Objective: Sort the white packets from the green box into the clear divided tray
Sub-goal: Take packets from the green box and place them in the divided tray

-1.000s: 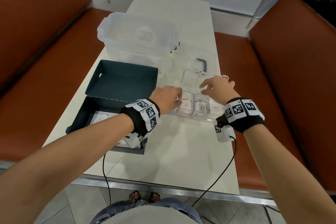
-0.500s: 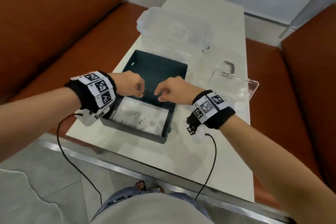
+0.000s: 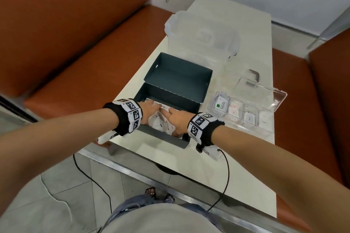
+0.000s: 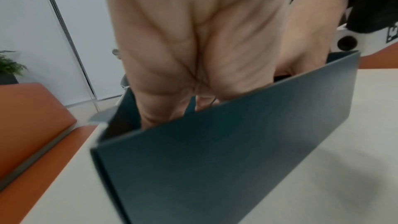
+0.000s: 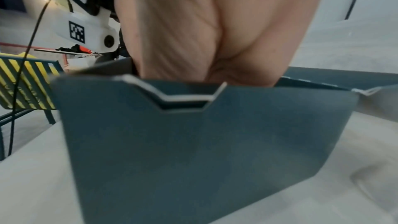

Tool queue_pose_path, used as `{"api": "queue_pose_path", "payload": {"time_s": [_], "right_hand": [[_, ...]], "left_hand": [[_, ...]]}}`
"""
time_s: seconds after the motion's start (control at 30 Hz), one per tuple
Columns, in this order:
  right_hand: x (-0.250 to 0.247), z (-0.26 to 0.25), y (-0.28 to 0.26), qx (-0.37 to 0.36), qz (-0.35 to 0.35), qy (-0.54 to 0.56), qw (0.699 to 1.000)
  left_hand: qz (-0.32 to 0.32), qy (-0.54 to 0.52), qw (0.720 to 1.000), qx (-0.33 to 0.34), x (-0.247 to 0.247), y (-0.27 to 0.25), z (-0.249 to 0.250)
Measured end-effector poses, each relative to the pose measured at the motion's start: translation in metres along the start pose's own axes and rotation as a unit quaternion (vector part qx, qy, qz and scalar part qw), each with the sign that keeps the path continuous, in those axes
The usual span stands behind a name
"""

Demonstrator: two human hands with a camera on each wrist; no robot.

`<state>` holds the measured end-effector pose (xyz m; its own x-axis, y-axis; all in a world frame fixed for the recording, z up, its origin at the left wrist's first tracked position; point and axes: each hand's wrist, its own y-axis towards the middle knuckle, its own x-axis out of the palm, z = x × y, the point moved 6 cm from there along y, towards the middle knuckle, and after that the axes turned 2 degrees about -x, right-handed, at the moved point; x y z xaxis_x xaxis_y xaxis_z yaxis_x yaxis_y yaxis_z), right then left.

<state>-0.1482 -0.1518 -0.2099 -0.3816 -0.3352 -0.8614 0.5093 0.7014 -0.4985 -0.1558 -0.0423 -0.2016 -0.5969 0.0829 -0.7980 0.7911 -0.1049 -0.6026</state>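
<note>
Head view bright, evenly lit, soft shadows on bench (image 3: 246, 66); edges bent by wide lens. Both wrist views dimmer, motion-blurred; green box (image 4: 215, 159) wall smeared, background out of focus.

We cannot see the fingertips of either hand from the wrist cameras: the box (image 4: 226, 159) wall hides them, and both views are blurred. In the head view the right hand (image 3: 178, 117) covers part of the packets (image 3: 161, 121), whose print is too small for us to read.
</note>
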Motion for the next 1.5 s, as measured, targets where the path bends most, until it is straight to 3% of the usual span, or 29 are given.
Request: {"api": "queue_pose_path", "payload": {"time_s": [0.13, 0.77, 0.93, 1.07, 1.23, 1.5], "right_hand": [[0.002, 0.000, 0.000, 0.011, 0.016, 0.004, 1.000], [-0.003, 0.002, -0.008, 0.067, 0.026, 0.071, 0.995], [-0.003, 0.002, -0.007, 0.068, 0.048, 0.105, 0.991], [0.004, 0.003, -0.006, 0.080, 0.028, 0.142, 0.986], [0.003, 0.002, -0.004, 0.081, 0.032, 0.115, 0.990], [0.000, 0.004, -0.008, 0.101, 0.032, 0.151, 0.983]], "left_hand": [[0.015, -0.016, 1.000, -0.021, -0.003, 0.002, -0.002], [0.026, 0.032, 0.999, 0.019, -0.005, 0.001, 0.006], [0.027, -0.052, 0.998, -0.004, -0.009, -0.009, 0.004], [0.065, -0.106, 0.992, -0.007, -0.021, -0.016, 0.003], [0.148, -0.183, 0.972, -0.002, -0.039, -0.023, -0.006], [0.183, -0.293, 0.938, -0.008, -0.049, -0.031, -0.018]]}}
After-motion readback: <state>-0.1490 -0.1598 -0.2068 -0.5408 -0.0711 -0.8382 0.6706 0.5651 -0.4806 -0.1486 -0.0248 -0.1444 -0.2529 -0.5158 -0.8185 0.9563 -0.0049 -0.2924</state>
